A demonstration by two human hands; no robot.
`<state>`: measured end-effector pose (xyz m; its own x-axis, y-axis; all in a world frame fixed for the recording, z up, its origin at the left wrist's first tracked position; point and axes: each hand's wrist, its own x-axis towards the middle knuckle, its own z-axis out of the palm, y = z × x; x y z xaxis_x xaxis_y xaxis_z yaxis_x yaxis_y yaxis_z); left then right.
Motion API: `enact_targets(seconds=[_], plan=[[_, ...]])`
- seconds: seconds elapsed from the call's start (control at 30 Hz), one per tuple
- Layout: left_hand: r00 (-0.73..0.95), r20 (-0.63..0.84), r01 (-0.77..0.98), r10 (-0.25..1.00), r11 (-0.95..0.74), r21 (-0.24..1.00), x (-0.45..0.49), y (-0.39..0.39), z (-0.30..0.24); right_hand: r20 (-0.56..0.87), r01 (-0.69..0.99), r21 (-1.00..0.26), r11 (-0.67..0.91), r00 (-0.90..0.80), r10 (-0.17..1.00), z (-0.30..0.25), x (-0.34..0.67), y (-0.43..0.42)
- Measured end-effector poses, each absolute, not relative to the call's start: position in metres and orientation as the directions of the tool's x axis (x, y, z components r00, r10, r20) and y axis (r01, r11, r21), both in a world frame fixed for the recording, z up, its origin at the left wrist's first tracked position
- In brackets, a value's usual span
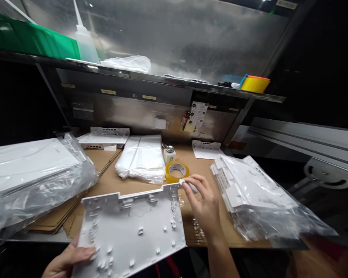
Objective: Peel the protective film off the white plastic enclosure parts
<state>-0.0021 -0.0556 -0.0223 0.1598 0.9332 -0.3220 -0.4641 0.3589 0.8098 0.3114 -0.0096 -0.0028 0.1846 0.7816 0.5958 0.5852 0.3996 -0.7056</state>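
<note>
My left hand [68, 259] grips the lower left edge of a white plastic housing panel [145, 216], thumb on its inner face and fingers hidden beneath. The panel is tilted toward me, its clips and posts facing up. At its upper right corner, my right hand [204, 204] pinches a small white piece [182, 181], which looks like a bit of cloth or wipe and seems to touch the rim. Just behind that corner lies a roll of yellow tape [169, 175]. A white pump bottle [169, 153] with a metal cap stands behind the tape.
Bagged white panels lie in a left stack [31, 162] and a right stack [255, 185]. Clear plastic bags [140, 156] lie mid-table on cardboard [107, 185]. More panels [104, 137] sit behind. A metal shelf [162, 79] crosses above, holding a squeeze bottle [86, 42] and green bin [31, 38].
</note>
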Motion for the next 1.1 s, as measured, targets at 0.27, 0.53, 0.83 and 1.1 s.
enact_targets(seconds=[0.27, 0.53, 0.83, 1.1], plan=[[-0.036, -0.405, -0.718, 0.914, 0.258, 0.646, 0.064, -0.057, 0.024, 0.799, 0.643, -0.525, 0.557, 0.146, 0.583, 0.034, 0.288, -0.010], [-0.036, -0.074, -0.689, 0.997, 0.029, 0.724, 0.121, -0.056, 0.040, 0.895, 0.590, -0.349, 0.728, -0.021, 0.446, 0.083, 0.241, -0.023], [-0.088, 0.026, -0.618, 0.996, -0.075, 0.783, 0.130, -0.051, 0.041, 0.894, 0.619, -0.362, 0.697, 0.019, 0.447, 0.079, 0.256, -0.019], [-0.191, -0.238, -0.635, 0.952, 0.065, 0.770, 0.047, -0.075, 0.034, 0.491, 0.794, -0.589, 0.153, 0.201, 0.848, 0.003, 0.303, 0.090]])
